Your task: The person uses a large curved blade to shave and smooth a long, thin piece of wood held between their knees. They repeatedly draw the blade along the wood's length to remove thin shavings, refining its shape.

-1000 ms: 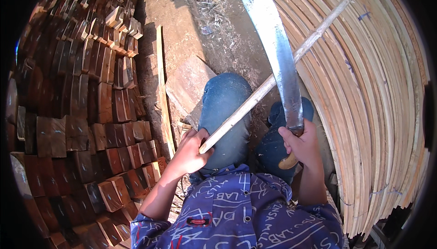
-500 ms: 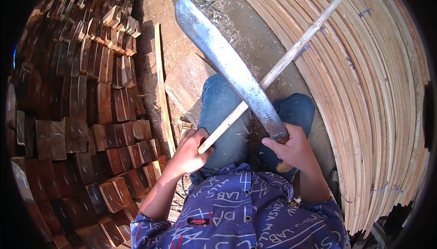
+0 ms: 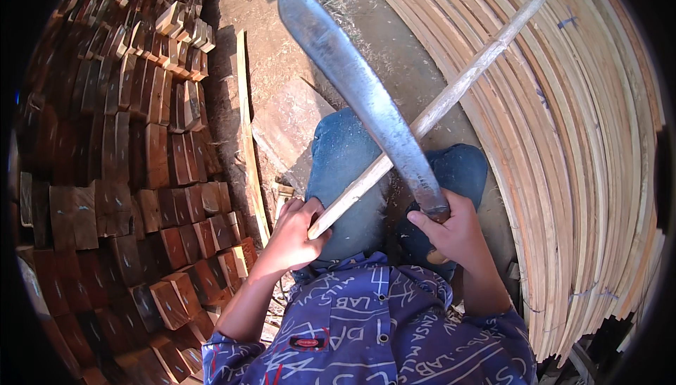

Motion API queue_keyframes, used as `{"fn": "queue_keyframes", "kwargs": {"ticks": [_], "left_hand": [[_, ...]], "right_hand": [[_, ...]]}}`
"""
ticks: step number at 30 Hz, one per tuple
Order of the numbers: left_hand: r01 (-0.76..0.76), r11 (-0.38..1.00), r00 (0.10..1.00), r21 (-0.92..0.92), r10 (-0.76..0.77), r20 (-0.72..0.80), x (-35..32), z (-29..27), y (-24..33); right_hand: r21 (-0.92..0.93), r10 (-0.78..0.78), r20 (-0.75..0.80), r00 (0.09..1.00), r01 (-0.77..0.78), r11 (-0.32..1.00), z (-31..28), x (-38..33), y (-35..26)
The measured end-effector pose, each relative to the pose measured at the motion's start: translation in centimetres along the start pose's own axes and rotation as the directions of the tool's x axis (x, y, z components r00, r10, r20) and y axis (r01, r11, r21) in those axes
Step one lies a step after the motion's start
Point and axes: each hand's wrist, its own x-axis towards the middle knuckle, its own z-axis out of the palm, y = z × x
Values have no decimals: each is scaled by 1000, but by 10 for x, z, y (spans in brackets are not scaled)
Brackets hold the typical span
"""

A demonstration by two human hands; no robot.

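My left hand (image 3: 292,236) is closed around the near end of a long, pale wooden stick (image 3: 451,95), which slants up and away to the far right. In my right hand (image 3: 456,234) is a machete (image 3: 355,93), gripped at the handle, its broad steel blade pointing far and to the left. The blade crosses over the stick above my knees, its lower part covering a short stretch of the wood. Whether blade and stick touch there I cannot tell. Most of the machete's handle is hidden by my fingers.
Dark, reddish cut timbers (image 3: 77,212) are stacked along the left. Long pale strips (image 3: 556,139), bundled with ties, fill the right. Between them lie a thin batten (image 3: 248,131), a flat board (image 3: 289,121) and wood shavings (image 3: 338,5) on the ground. My knees (image 3: 345,149) are bent beneath the tools.
The machete has shifted slightly, its tip a little farther away and to the right. The far part of the stick has moved slightly right. Both grips are unchanged.
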Motion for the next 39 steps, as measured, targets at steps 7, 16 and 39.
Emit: {"fn": "queue_keyframes", "kwargs": {"ticks": [7,16,39], "left_hand": [[-13,1000,1000,-20,13,-5,-2,2,2],[-22,1000,997,-8,22,-71,-14,2,-1],[-82,996,997,-23,82,-16,-16,9,7]], "right_hand": [[118,219,-148,964,-203,972,-18,4,-5],[247,203,-171,964,-157,956,-12,-3,-17],[-294,-11,37,999,21,956,-22,-34,-8]]}}
